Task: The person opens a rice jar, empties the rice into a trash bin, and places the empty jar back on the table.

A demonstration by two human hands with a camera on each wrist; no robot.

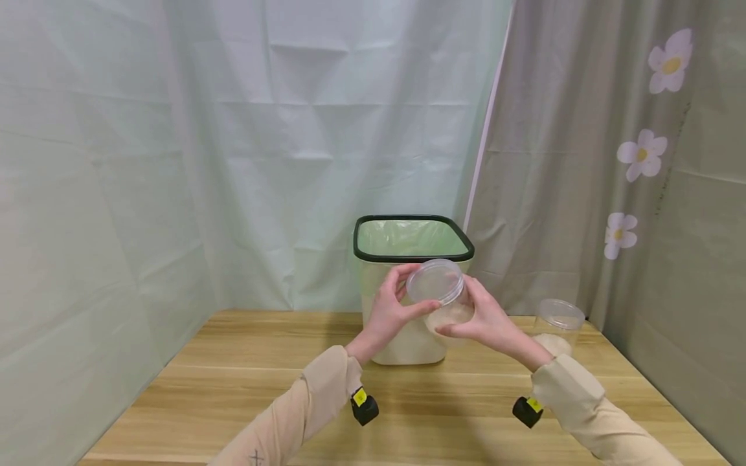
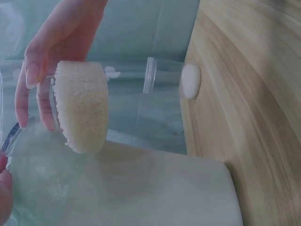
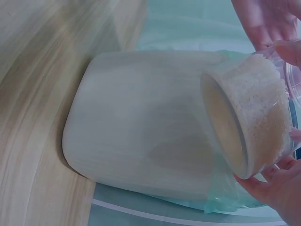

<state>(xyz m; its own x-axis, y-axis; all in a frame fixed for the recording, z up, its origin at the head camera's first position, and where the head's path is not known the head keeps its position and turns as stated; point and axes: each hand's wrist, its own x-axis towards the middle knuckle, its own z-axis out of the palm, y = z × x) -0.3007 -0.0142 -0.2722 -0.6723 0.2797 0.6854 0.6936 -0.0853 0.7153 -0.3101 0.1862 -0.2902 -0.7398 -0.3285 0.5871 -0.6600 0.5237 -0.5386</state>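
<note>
Both hands hold a clear plastic jar (image 1: 452,316) in the air, before the front of a white bin. A layer of white grains that look like rice (image 3: 261,96) fills the jar's bottom part. My left hand (image 1: 389,315) grips the jar's clear round lid (image 1: 434,282) from the left, thumb across its near side. From the right, my right hand (image 1: 488,320) holds the jar's body, fingers curled round it, as the left wrist view also shows. The jar leans slightly, its lid toward the upper left. Whether the lid is loose, I cannot tell.
Behind the jar stands the bin (image 1: 408,340), with a black rim (image 1: 414,259) and a pale green liner (image 1: 402,238). A second lidded clear jar (image 1: 558,323), also holding white grains, sits at the right on the wooden table (image 1: 262,388). Curtains (image 1: 326,155) enclose the table.
</note>
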